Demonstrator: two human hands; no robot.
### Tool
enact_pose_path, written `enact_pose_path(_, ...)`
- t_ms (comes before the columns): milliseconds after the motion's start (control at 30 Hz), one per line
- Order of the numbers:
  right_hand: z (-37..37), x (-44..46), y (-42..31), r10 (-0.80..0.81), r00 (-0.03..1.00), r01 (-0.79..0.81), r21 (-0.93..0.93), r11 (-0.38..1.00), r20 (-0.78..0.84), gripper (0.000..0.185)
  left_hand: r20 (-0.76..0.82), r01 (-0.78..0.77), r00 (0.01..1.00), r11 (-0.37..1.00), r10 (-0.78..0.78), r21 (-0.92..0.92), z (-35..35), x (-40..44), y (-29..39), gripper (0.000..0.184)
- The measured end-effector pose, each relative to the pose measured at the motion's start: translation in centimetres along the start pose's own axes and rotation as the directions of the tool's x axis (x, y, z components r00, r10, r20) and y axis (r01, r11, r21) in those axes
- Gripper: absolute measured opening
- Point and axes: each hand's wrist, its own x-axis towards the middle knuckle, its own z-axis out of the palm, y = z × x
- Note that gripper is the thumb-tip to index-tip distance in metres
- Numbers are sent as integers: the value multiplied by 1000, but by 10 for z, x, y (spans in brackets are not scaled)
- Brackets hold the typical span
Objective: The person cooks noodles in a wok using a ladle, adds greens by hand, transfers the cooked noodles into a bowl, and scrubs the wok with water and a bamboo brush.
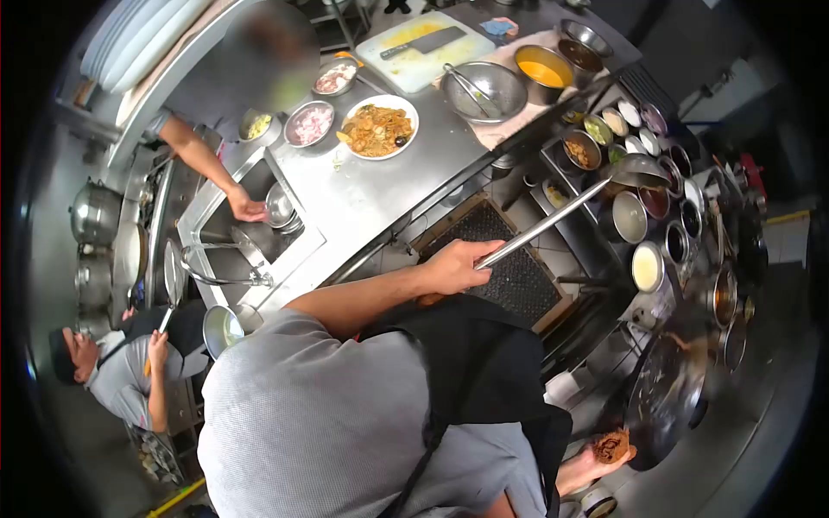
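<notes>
Ladle (553, 218) is long, thin and shiny, with a round, dark scoop. It is tight in the left hand (458, 268), with the fingers curled around the end of the handle. It slants up and away, and its scoop hangs over or just beside the pots on the right.

The right hand (596, 462) is curled around a brown wad (612, 445), right at the rim of the wok (665, 393). The wok is big, round and dark, with wet, shiny marks inside.

Under the handle there is open room over the dark floor mat (492, 250). The long edge of the steel counter (371, 194) runs along one side of this gap. Small pots and bowls crowd close around the scoop, so there is little room there. A cream-filled pot (647, 268) sits between the scoop and the wok.

On the counter are a plate (414, 110) of saucy food, a steel bowl (508, 78) with a metal tool in it, and a pot (553, 97) of orange sauce. Behind them, a knife (429, 42) lies on a white board (466, 62).

At the sink (308, 226), another person's hand (246, 207) reaches in by some small bowls. Far left, a person in a cap (129, 380) holds a long-handled tool.
</notes>
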Motion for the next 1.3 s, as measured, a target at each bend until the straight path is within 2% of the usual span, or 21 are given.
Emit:
enact_pose_path(67, -83, 30, 25, -58, 997, 65, -120, 991, 56, 35, 52, 47, 998, 999, -46, -25, 13, 6, 1, 69)
enact_pose_path(133, -113, 18, 26, 24, 999, -25, 22, 999, 28, 39, 140, 69, 988, 998, -68, -5, 21, 15, 5, 69)
enact_pose_path(200, -71, -7, 20, 158, 895, -65, 230, 971, -417, 43, 188, 159, 969, 987, -160, 20, 38, 21, 3, 66)
enact_pose_path(233, -76, -13, 24, 164, 899, -53, 271, 961, -405, 40, 195, 128, 971, 989, -140, 74, 45, 29, -7, 64)
enact_pose_path(267, -108, -3, 51, 44, 924, 31, 189, 981, -381, 36, 213, 144, 962, 980, -171, 140, 52, 35, 5, 65)
enact_pose_path(300, -134, 4, 75, 62, 914, 23, 204, 979, -401, 33, 226, 149, 958, 980, -176, 134, 60, 46, 7, 66)
enact_pose_path(333, -118, -6, 80, 86, 912, 31, 276, 961, -401, 34, 259, 168, 951, 986, -167, 20, 67, 59, -13, 65)
enact_pose_path(367, -78, -14, 79, 112, 833, 107, 357, 928, -541, 26, 308, 142, 939, 988, -153, 59, 72, 75, -18, 64)
enact_pose_path(567, -65, 3, 149, 170, 823, 167, 517, 839, -542, 33, 611, 3, 789, 994, -69, 108, 134, 157, -10, 65)
enact_pose_path(700, -24, 51, 156, 138, 758, 253, 482, 839, -638, 40, 770, -94, 636, 995, 44, 20, 220, 218, 34, 64)
enact_pose_path(767, -4, 78, 158, 116, 786, 243, 477, 845, -607, 39, 915, -9, 386, 992, 117, -123, 259, 252, 63, 73)
enact_pose_path(800, 4, 92, 161, 113, 785, 261, 491, 831, -609, 36, 960, 139, 268, 983, 79, -119, 272, 258, 76, 75)
enact_pose_path(833, 12, 113, 167, 103, 714, 320, 453, 832, -693, 33, 988, 283, 146, 955, 54, -94, 286, 263, 88, 77)
enact_pose_path(867, 20, 130, 166, 96, 697, 332, 439, 835, -710, 30, 997, 188, 37, 980, -67, 58, 296, 278, 74, 72)
enact_pose_path(967, 30, 176, 172, 97, 666, 387, 453, 803, -740, 28, 972, 30, 166, 986, -168, 165, 317, 304, 57, 56)
enact_pose_path(1000, 27, 185, 179, 107, 653, 403, 464, 789, -750, 28, 968, -18, 161, 980, -193, 198, 325, 314, 59, 55)
enact_pose_path(1033, 23, 194, 182, 143, 717, 358, 536, 765, -683, 31, 964, -66, 156, 971, -217, 229, 333, 324, 61, 53)
enact_pose_path(1100, 27, 208, 187, 116, 674, 410, 499, 763, -730, 38, 961, -183, 157, 949, -230, 257, 363, 336, 72, 53)
enact_pose_path(1167, 22, 213, 196, 176, 633, 265, 424, 866, -754, 43, 968, -300, 102, 920, -230, 251, 402, 347, 88, 52)
enact_pose_path(1233, 7, 197, 209, 135, 749, 147, 362, 921, -648, 59, 977, -457, 55, 865, -206, 208, 458, 351, 99, 43)
enact_pose_path(1300, 21, 157, 182, 119, 703, 57, 222, 973, -701, 54, 979, -554, -93, 827, -179, 99, 531, 342, 111, 50)
